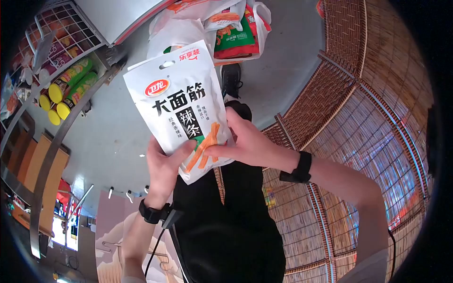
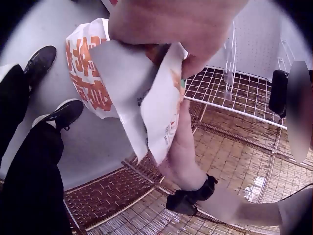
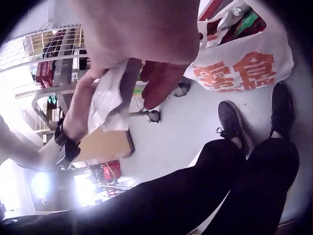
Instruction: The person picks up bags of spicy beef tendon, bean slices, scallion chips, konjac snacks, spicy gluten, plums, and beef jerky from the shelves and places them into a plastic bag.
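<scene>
A white snack packet of spicy gluten strips is held upright before me, its printed front with black Chinese characters and orange strips facing the head camera. My left hand grips its lower left edge, thumb across the front. On the lower right, my right hand pinches the packet, thumb lying over the picture of the strips. In the left wrist view the packet shows from its edge, the left hand above it. The right wrist view shows the packet's pale side beneath the right hand; most fingers are hidden.
A white plastic bag with orange lettering stands on the floor, holding red and green snack packets. Left is a metal rack with green-and-yellow snack cans. A woven wicker panel curves along the right.
</scene>
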The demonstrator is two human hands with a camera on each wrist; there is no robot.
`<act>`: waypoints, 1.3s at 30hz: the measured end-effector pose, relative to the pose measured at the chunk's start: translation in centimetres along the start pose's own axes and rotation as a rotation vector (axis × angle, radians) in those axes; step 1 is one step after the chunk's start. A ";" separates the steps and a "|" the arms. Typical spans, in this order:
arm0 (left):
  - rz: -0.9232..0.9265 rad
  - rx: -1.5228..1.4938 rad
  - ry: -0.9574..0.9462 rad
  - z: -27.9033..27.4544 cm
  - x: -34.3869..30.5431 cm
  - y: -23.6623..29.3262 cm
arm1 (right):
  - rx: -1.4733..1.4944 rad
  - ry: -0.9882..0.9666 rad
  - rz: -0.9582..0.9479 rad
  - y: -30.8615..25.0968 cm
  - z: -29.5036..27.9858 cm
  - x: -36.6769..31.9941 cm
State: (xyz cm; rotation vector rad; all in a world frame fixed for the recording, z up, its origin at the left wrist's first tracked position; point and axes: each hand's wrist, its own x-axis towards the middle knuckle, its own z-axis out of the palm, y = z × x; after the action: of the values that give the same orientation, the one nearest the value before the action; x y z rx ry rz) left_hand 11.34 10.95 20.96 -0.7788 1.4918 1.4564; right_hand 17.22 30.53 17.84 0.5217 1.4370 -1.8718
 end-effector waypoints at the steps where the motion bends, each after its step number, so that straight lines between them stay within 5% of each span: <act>1: 0.019 0.011 -0.008 0.1 0.3 0.1 | -0.001 0.000 0.002 0.4 -0.1 0.1; 11: 0.154 -0.170 0.145 0.1 2.9 -0.2 | 0.439 0.083 -0.076 -0.2 -2.6 3.1; 19: 0.028 -0.076 -0.017 1.8 7.4 3.9 | 0.599 0.452 0.011 0.0 -10.4 5.3; 22: 0.004 0.239 -0.102 2.1 8.3 4.8 | 0.414 0.535 0.096 0.7 -15.9 6.0; 23: 0.004 0.242 -0.098 2.1 8.7 4.5 | 0.134 0.618 0.129 1.4 -17.6 6.1; 26: 0.257 0.953 -0.116 2.9 9.4 3.8 | -0.273 0.714 0.204 2.6 -20.8 5.8; 27: 0.260 0.956 -0.115 3.7 9.3 3.6 | -0.400 0.737 0.249 2.8 -21.6 5.6; 29: 0.640 1.283 -0.136 4.9 9.5 2.6 | -0.521 0.730 0.254 3.4 -22.7 4.9; 30: 0.565 1.307 -0.199 5.1 10.0 2.2 | -0.643 0.718 0.266 3.7 -23.0 4.7; 33: 0.510 1.263 -0.287 6.4 11.1 1.6 | -0.576 0.703 0.123 4.2 -23.3 3.8; 39: 0.453 1.299 -0.375 8.5 13.3 0.4 | -0.120 0.548 0.181 2.9 -23.4 2.2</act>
State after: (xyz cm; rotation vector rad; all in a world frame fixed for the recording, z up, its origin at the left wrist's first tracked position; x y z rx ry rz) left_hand 6.86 21.24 9.86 0.6085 1.9173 0.5600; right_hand 15.51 51.72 7.33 1.1267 1.7622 -1.5500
